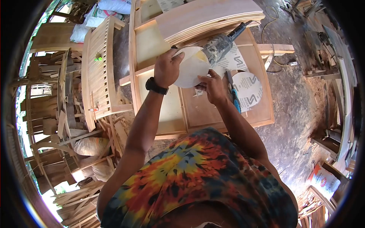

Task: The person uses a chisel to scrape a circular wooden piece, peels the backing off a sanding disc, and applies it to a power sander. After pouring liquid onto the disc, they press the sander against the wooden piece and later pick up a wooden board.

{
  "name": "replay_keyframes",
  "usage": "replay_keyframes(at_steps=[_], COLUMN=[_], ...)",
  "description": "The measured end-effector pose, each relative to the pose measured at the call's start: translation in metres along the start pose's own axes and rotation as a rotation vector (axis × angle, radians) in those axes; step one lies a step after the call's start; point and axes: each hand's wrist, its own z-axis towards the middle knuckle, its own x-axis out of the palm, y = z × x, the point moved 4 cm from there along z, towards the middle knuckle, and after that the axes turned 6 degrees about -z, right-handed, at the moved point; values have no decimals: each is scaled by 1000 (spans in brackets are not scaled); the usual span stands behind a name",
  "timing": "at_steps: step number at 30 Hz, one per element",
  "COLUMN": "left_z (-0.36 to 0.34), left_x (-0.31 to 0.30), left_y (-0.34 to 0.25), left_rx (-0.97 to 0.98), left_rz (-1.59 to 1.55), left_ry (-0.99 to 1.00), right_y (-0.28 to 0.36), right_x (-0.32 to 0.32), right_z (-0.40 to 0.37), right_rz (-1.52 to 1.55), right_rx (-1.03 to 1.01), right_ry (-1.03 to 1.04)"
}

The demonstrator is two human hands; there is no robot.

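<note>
Timber offcuts crowd the dirt floor beside the wooden worktop. Over its middle, left hand and right hand grip a round sanding disc, fingers closed, against the grinder.

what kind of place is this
Probably a furniture woodshop: an unfinished panelled frame, a slatted bench back, stacked timber offcuts, and a sanding disc held at a power sander.

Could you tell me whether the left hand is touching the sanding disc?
Touching. The head view shows the left hand gripping the sanding disc, thumb over its edge.
</note>
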Motion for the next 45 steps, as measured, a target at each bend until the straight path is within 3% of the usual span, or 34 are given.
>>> replay_keyframes(at_steps=[3,6,7,8,9,10,11,12,14,15,20,22,23,25,28,30,33,35,36,39,43,45], left_z=[12,25,34,41,48,52,55,57,53,47,-8,-41,-54,-82,-116,-130,-138,-138,-139,-139,-128,-110], left_x=[-5,-23,-33,-44,-58,-69,-78,-87,-97,-97,-103,-107,-110,-100,-72,-55,-43,-32,-31,-28,-29,-29], left_y=[-5,-13,-14,-10,-14,-16,-18,-18,-8,4,85,120,138,185,231,260,286,312,312,304,269,239], left_rx=[128,165,389,492,320,149,145,149,137,91,-54,-300,-316,-587,-732,-774,-777,-549,-555,-722,-491,-390], left_rz=[80,95,194,256,185,112,112,150,183,187,264,273,262,41,-243,-242,-210,-34,-50,-217,328,162], left_ry=[68,-9,-69,-104,-144,-184,-197,-229,-278,-281,-289,-261,-271,-51,12,17,13,136,129,14,-237,-166], right_y=[1,1,2,2,2,12,22,28,62,68,84,82,81,80,80,77,71,68,68,68,65,64], right_x=[-2,-5,-5,-6,-3,-2,0,1,13,16,25,31,37,52,82,99,118,125,127,138,147,148], right_z=[1,4,3,3,2,1,-1,0,-11,-9,4,8,11,20,32,44,53,57,59,54,54,54], right_rz=[-40,-96,-131,-167,-175,-362,-548,-560,-1158,-1189,-1378,-1524,-1556,-1626,-1714,-1849,-1972,-2003,-2017,-2102,-2209,-2183], right_rx=[25,28,19,12,13,-155,-325,-326,-1006,-1108,-1148,-1165,-1212,-1230,-1284,-1222,-1129,-1062,-998,-909,-843,-889], right_ry=[-12,2,-3,-7,-2,-110,-215,-203,-364,-326,-106,80,130,198,285,308,326,318,292,206,132,116])
